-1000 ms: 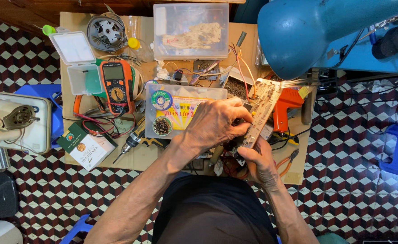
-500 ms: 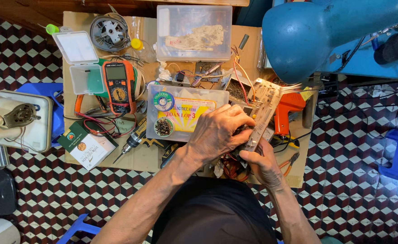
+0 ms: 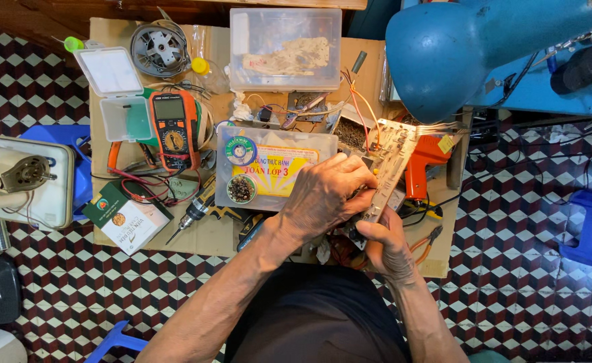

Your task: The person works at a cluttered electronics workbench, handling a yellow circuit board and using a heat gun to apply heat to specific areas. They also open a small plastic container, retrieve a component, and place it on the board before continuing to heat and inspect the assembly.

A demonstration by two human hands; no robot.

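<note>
**Circuit board held on edge over a crowded workbench**

Nearest the camera, a long pale circuit board (image 3: 389,168) is gripped between both hands above the front edge of a cardboard-covered table (image 3: 202,235). The right hand (image 3: 389,250) is closed around the board's lower end from beneath, thumb on top, so that the board is pinched firmly. The left hand (image 3: 326,195) is laid over the board's left side with its fingers curled down and pressed together against it; what lies under those fingertips cannot be told. The board is tilted, its far end pointing up and away toward a blue lamp shade (image 3: 444,57), with thin wires fanned out at that end.

Just beside the left hand, a clear flat plastic case (image 3: 272,168) is seen, with a round solder spool (image 3: 241,150) and a small round tin (image 3: 241,189) resting on it. A small drill-like tool (image 3: 195,212) lies to the left of it, near a green-and-white booklet (image 3: 124,215). To the right of the board, an orange soldering gun (image 3: 424,165) is placed, and red-handled pliers (image 3: 425,240) lie near the right wrist.

Farther back, an orange multimeter (image 3: 171,128) is set beside an open small parts box (image 3: 118,91). At the far edge, a large clear container (image 3: 286,48) and a round fan motor (image 3: 158,48) are found.
</note>
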